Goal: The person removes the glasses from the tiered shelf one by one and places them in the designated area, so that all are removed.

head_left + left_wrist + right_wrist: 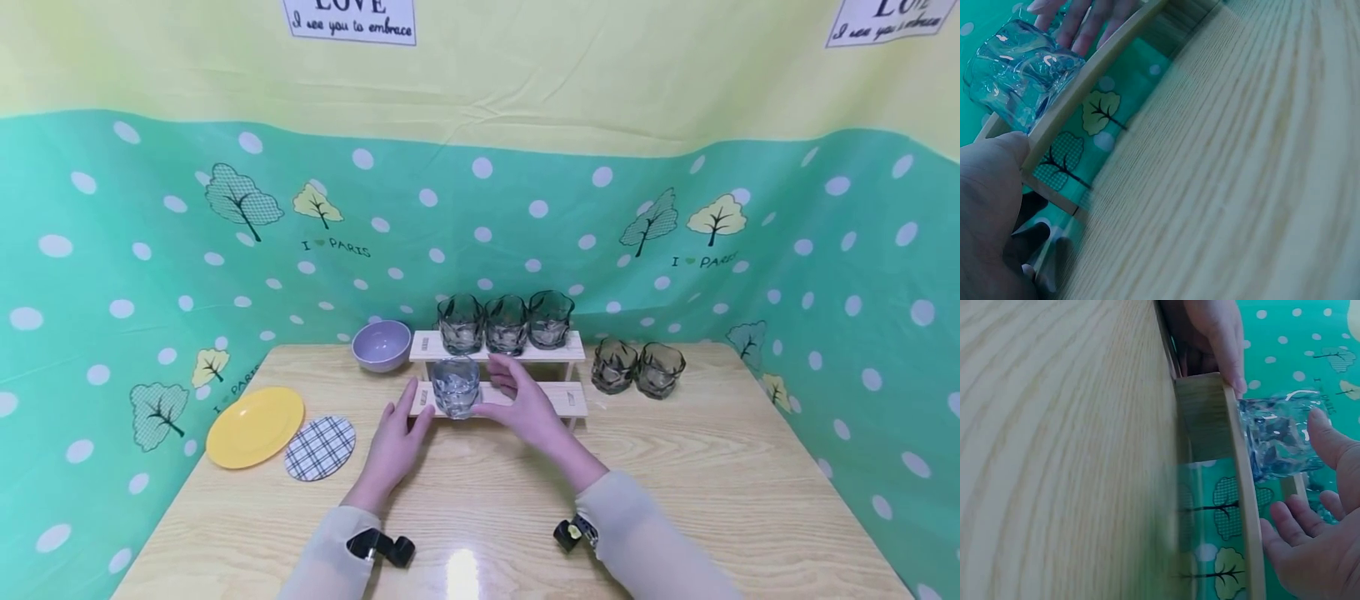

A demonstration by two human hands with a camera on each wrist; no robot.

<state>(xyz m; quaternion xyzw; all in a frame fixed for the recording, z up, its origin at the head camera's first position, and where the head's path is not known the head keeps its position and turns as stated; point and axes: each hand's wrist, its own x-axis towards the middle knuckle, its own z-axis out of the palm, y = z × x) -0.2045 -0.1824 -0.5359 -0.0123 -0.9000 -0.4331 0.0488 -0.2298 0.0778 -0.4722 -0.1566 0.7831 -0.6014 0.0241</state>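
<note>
Left hand (396,446): centre of the frame, left of the clear glass (456,388); fingers extended and parted, none wrapped round the glass; in the left wrist view the thumb meets the end of the lower board (558,398)
Right hand (528,412): centre of the frame, right of the same glass; thumb and fingers spread in a wide, loose curve; no grip shows; whether the thumb touches the glass cannot be told
Clear glass: frame centre; upright, apparently resting on the lower board, toward its left end
Upper board (576,346): just above frame centre; bears three dark glasses (506,325) in a row
Table (675,467), right of centre: two further dark glasses (615,367), upright, side by side
Progress (judged): partly done; four glasses stand on the boards; the pair on the table seems left to place
Left of frame: purple bowl (382,346); yellow plate (255,427); checked coaster (320,448) just beside it
</note>
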